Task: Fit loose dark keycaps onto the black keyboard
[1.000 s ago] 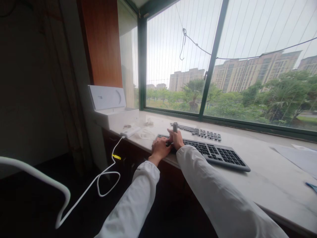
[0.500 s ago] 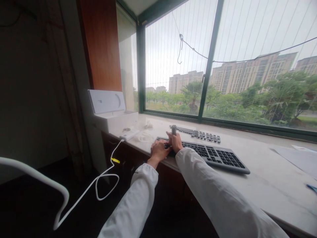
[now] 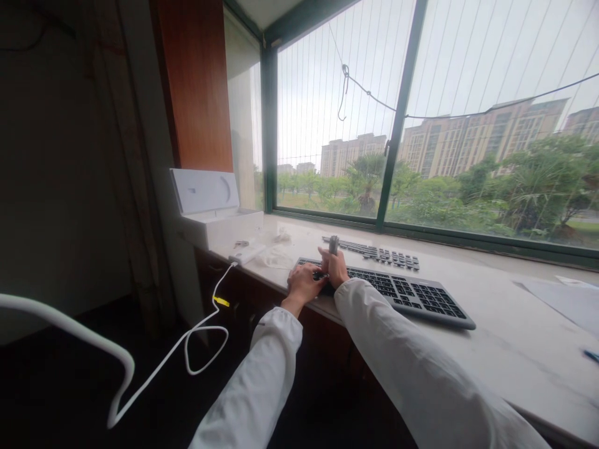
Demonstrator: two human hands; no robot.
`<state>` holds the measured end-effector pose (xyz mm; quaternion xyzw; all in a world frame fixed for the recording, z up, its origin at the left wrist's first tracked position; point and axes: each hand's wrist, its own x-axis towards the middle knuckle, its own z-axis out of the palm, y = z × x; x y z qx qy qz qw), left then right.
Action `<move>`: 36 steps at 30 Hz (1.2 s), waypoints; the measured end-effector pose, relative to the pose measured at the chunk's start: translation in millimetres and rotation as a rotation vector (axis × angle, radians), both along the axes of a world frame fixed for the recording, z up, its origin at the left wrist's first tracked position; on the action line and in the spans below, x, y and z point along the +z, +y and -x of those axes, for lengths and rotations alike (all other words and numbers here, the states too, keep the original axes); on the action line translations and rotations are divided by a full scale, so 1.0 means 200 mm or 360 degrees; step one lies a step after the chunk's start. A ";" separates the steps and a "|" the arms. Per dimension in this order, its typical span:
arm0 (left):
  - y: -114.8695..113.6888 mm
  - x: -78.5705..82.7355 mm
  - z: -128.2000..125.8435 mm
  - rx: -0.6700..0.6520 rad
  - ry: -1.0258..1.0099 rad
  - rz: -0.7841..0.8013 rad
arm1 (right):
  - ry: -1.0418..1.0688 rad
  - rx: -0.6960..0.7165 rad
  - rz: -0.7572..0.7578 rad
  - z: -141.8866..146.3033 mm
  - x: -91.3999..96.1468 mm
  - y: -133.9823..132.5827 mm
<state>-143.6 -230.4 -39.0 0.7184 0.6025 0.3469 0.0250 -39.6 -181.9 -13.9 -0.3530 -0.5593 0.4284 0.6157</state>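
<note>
A grey keyboard with black keys lies on the pale stone sill under the window. My left hand rests on the keyboard's left end, its fingers curled down over the keys. My right hand is right beside it, closed around a small grey upright tool that sticks up above the fingers. The tool's lower end is hidden behind my hands. Behind the keyboard lie rows of loose dark keycaps.
An open white box stands at the sill's left end. Beside it lie a white adapter and clear plastic wrap. A white cable hangs off the edge to the dark floor. Papers lie far right.
The view has shifted slightly. Both hands stay at the keyboard's left end with only small movements, the right still holding the tool.
</note>
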 end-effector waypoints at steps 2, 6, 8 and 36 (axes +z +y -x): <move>0.00 0.00 0.00 -0.0002 0.0007 -0.0001 | 0.0031 0.0024 0.0023 0.00 0.00 0.01; 0.01 0.00 0.00 -0.0004 -0.0004 -0.0004 | 0.0094 0.0070 0.0041 0.00 -0.02 0.02; 0.00 0.00 0.00 -0.0006 -0.0008 0.0005 | 0.0089 0.0059 0.0017 0.00 -0.02 0.02; -0.01 -0.01 0.00 -0.0001 0.0040 -0.0057 | -0.0186 0.0009 -0.0062 0.00 -0.01 0.00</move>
